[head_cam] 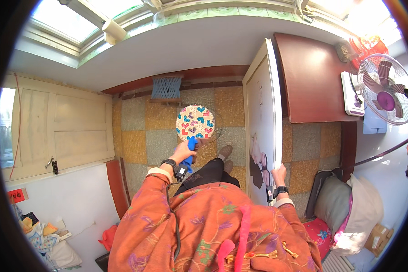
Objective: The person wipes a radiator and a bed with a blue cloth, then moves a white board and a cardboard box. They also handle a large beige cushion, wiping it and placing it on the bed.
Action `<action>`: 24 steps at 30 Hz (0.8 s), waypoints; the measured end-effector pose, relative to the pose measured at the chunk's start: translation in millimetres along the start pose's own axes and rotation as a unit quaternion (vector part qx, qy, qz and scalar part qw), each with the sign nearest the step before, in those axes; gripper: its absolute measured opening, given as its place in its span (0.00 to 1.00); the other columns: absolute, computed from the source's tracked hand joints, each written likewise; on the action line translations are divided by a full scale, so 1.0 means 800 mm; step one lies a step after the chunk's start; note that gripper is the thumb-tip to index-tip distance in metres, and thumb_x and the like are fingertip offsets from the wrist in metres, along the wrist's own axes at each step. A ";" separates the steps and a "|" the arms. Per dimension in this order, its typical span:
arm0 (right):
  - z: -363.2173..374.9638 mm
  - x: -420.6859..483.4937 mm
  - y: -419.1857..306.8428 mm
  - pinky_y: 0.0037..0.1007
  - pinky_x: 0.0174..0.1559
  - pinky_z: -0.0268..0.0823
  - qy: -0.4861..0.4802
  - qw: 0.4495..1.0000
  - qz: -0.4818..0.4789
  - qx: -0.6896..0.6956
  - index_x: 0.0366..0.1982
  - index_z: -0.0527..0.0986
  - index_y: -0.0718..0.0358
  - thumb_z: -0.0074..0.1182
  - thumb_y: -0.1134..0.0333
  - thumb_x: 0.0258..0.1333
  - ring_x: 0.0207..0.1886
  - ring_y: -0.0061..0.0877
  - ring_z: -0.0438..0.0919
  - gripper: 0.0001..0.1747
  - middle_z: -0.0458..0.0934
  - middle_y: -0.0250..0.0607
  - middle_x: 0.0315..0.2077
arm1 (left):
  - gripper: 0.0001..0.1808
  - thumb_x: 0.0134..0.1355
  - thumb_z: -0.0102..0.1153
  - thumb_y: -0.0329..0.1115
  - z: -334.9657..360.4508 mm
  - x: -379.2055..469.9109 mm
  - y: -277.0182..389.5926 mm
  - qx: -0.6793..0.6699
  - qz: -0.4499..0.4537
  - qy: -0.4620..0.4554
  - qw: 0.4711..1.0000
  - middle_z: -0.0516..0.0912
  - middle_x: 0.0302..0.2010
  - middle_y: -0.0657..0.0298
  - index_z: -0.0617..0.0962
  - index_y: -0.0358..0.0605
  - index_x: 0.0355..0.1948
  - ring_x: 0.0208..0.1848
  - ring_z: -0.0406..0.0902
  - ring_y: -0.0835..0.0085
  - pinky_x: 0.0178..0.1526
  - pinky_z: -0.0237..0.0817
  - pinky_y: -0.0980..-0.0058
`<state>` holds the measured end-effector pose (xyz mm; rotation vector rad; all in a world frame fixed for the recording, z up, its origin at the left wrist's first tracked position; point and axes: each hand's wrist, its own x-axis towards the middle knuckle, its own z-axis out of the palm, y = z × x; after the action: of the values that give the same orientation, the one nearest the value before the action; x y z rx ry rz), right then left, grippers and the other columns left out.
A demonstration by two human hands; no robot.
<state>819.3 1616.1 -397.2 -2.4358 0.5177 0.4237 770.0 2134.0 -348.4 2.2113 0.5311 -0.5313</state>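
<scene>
My left hand [187,153] is closed around a bunched blue cloth [191,146], just below a round stool [195,121] with a heart-patterned cover. Along the top edge of a pale door [265,102], seen nearly end-on, my right hand [278,174] rests with its fingers at the edge. Both wrists wear dark bands with small devices. The door's face carries a picture, partly seen. Some fingers of my left hand are hidden by the cloth.
A small blue woven folding stool [166,88] stands by the wall. To the right are a dark red table [312,78], a fan [386,91] and grey cushions [333,200]. Another closed door [78,125] is at left. My feet are on the tiled floor.
</scene>
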 end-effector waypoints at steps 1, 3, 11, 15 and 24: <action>-0.003 0.003 0.004 0.41 0.45 0.73 -0.001 1.000 -0.013 -0.004 0.39 0.78 0.67 0.61 0.70 0.36 0.41 0.50 0.83 0.21 0.84 0.57 0.33 | 0.31 0.40 0.75 0.39 -0.006 -0.003 -0.010 -0.021 -0.044 -0.008 0.999 0.86 0.41 0.53 0.80 0.43 0.47 0.46 0.83 0.57 0.50 0.72 0.63; -0.012 0.008 0.012 0.41 0.46 0.73 -0.014 1.000 -0.019 -0.014 0.39 0.78 0.67 0.62 0.71 0.35 0.41 0.50 0.83 0.22 0.84 0.57 0.34 | 0.34 0.40 0.76 0.39 -0.019 -0.020 -0.032 -0.068 -0.058 0.017 0.996 0.86 0.43 0.54 0.79 0.42 0.51 0.45 0.83 0.61 0.52 0.72 0.65; -0.038 0.020 0.018 0.46 0.48 0.73 -0.027 0.999 -0.019 -0.016 0.40 0.78 0.66 0.60 0.69 0.37 0.45 0.54 0.81 0.21 0.83 0.60 0.37 | 0.32 0.39 0.75 0.37 -0.010 -0.096 -0.082 -0.016 -0.078 0.039 0.996 0.85 0.43 0.51 0.80 0.42 0.48 0.46 0.83 0.54 0.50 0.72 0.62; -0.039 0.009 0.017 0.45 0.51 0.71 -0.035 0.998 -0.035 0.025 0.50 0.75 0.65 0.67 0.65 0.37 0.48 0.52 0.81 0.32 0.82 0.59 0.41 | 0.32 0.40 0.75 0.38 0.013 -0.122 -0.086 -0.015 -0.069 0.012 0.997 0.86 0.44 0.51 0.79 0.43 0.50 0.47 0.83 0.54 0.51 0.72 0.61; -0.050 -0.014 0.026 0.44 0.59 0.67 0.025 0.998 -0.062 0.014 0.69 0.56 0.65 0.74 0.53 0.38 0.57 0.51 0.76 0.59 0.76 0.65 0.53 | 0.31 0.40 0.74 0.41 0.007 -0.122 -0.090 0.038 -0.051 -0.018 0.998 0.85 0.43 0.49 0.79 0.46 0.48 0.48 0.81 0.49 0.51 0.71 0.58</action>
<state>807.2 1578.7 -372.4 -2.4417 0.3890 0.3018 649.8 2153.4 -343.2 2.2514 0.6153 -0.6544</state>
